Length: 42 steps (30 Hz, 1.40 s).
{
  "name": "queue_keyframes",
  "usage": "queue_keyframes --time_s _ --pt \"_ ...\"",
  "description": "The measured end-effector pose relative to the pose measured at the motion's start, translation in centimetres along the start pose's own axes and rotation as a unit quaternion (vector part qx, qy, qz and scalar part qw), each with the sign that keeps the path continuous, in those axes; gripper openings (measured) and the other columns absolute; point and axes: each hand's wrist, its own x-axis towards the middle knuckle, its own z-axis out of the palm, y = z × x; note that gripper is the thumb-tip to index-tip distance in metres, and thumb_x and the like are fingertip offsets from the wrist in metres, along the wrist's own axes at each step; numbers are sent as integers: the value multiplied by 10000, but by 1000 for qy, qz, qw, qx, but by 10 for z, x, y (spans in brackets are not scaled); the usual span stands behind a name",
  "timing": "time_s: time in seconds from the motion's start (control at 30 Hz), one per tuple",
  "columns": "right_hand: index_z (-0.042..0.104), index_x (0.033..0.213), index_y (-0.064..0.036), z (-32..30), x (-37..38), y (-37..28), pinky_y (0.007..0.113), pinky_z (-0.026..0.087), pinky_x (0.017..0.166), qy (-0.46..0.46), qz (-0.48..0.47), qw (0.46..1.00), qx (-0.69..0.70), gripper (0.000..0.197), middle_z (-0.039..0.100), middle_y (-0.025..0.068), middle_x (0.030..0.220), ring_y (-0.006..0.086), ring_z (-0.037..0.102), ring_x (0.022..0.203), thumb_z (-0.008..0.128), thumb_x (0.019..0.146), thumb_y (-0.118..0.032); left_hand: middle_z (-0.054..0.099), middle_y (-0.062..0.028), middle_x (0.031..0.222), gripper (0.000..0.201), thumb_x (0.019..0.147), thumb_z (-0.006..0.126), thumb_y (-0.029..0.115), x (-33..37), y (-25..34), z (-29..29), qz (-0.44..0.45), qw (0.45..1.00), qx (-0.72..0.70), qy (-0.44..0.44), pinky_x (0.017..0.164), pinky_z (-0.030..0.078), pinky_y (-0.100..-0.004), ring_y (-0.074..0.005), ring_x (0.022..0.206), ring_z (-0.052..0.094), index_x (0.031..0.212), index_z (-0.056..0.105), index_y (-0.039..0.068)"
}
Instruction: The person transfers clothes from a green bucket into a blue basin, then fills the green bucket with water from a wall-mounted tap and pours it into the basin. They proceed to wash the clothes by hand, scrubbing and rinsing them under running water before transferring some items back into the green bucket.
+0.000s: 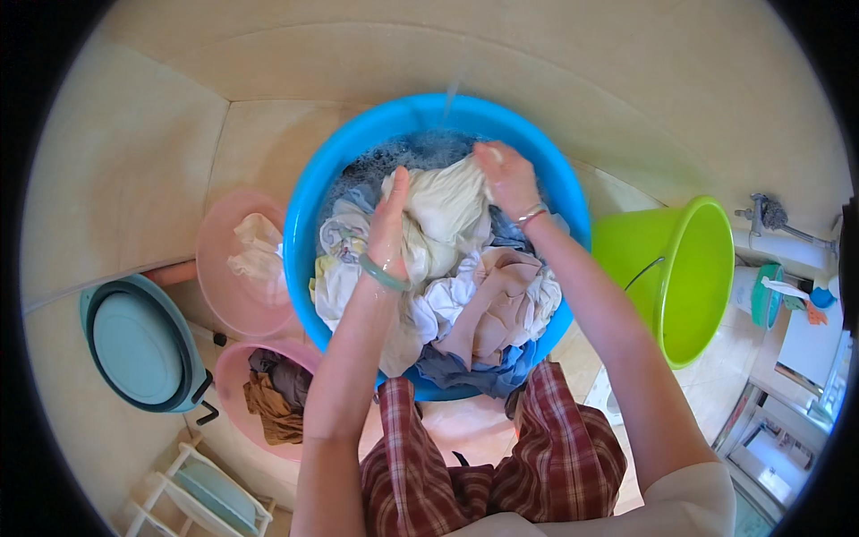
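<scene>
A large blue basin [311, 179] in front of me holds a heap of wet laundry and foamy water [376, 161]. My right hand [508, 179], with a silver bracelet at the wrist, is closed on the upper right edge of a cream-white cloth garment [447, 206]. On the garment's left side, my left hand [390, 224] stands upright, its fingers stretched out and its palm turned toward the cloth. A pale green bangle [385, 273] circles that wrist. Beneath and around lie a beige-pink garment [492, 295], white pieces [438, 304] and blue cloth [488, 371].
A thin water stream [450, 98] falls into the basin's far side. A lime-green bucket [698, 286] lies tipped at the right. At the left are a pink basin [215, 259] with pale cloth, another pink basin [234, 376] with brown clothes, and a teal folding basin [139, 345].
</scene>
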Motion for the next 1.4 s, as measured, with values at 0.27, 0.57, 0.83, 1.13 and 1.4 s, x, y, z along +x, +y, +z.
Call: queue_keyframes --time_s 0.27,0.57,0.83,1.13,1.4 --pt "684 918 -49 -73 -12 12 261 476 773 89 160 960 214 213 672 50 930 119 607 865 733 807 -224 449 -240 1327 1047 596 820 257 -35 37 25 101 536 838 13 1013 382 -423 -397 1208 459 1453 236 113" --pt "682 985 -141 -87 -37 -20 428 441 850 -37 94 969 -227 316 574 35 1200 283 503 1122 724 743 -339 597 -140 1174 744 611 752 85 -57 107 55 176 677 715 -5 951 434 -328 -265 1098 565 1305 487 116" --pt "491 1298 -146 -77 -30 -163 419 396 975 -68 -154 971 167 710 536 165 1212 315 490 1129 747 639 -83 574 -145 1165 771 620 643 7 -95 94 127 274 676 665 -160 916 440 -322 -254 1046 572 1351 416 95" --pt "487 1292 -119 -117 -26 -130 392 450 924 -150 -151 974 -78 633 522 124 1206 306 540 1074 691 693 -79 638 -195 1037 702 682 605 122 -107 109 95 222 512 830 22 859 467 -423 -377 951 600 1355 416 184" --pt "466 1280 -37 -125 -12 -216 395 449 937 -180 -146 971 50 708 553 155 1225 331 559 1075 771 651 -149 592 -147 1169 731 678 613 102 -143 107 162 369 517 759 -140 890 460 -352 -275 1030 593 1377 409 166"
